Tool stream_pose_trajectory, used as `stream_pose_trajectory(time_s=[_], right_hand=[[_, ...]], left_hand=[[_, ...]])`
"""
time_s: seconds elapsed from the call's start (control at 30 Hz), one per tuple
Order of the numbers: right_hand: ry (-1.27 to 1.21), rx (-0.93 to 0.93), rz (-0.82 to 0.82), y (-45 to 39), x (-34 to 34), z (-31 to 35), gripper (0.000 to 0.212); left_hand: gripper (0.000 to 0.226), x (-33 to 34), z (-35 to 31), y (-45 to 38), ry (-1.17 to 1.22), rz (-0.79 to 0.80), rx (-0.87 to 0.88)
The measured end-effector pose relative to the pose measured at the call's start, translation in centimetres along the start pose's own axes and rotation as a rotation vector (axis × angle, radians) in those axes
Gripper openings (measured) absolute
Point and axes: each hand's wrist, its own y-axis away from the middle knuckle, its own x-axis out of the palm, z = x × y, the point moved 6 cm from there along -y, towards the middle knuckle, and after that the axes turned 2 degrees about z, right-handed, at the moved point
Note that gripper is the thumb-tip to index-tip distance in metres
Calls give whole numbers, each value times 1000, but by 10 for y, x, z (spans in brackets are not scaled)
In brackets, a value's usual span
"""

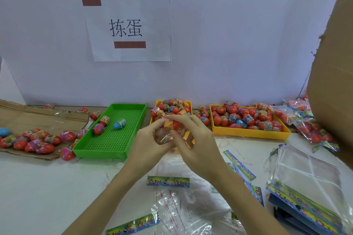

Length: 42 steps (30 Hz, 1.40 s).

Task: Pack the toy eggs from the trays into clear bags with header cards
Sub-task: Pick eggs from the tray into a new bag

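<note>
Red egg: I see it raised just in front of the near yellow tray, right of the green tray.
Left hand: fingers pinching clear bag under the egg.
Right hand: fingertips gripping egg, I think; film blurs contact.
Header card: nearer me than the green tray.

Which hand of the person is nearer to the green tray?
Left. The left hand is just beside the right edge of the green tray. The right hand is farther right, beyond the left hand, and both hold one toy egg.
</note>
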Motion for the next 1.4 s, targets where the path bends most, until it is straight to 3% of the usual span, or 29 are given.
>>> stream_pose_trajectory(time_s=[0.2,0.47,0.9,0.97,1.1,1.23,1.3,1.4], right_hand=[[20,131,-86,1,-4,-8,26],[63,122,103,2,1,-13,22],[74,58,226,10,21,-2,24],[28,54,179,8,20,-1,24],[32,78,15,6,12,-9,25],[195,162,240,15,32,-30,33],[330,158,365,20,44,-38,38],[447,136,410,20,53,-40,39]], left_hand=[[43,-2,-7,3,-120,-71,84],[41,-3,-8,3,-121,-41,98],[47,-5,0,-1,-119,15,71],[37,-13,5,-3,-94,-37,31],[16,-43,16,-7,-39,-298,-58],[14,-63,29,-7,-62,-457,-114],[12,-67,35,-7,38,-476,-136],[12,-66,38,-8,152,-453,-153]])
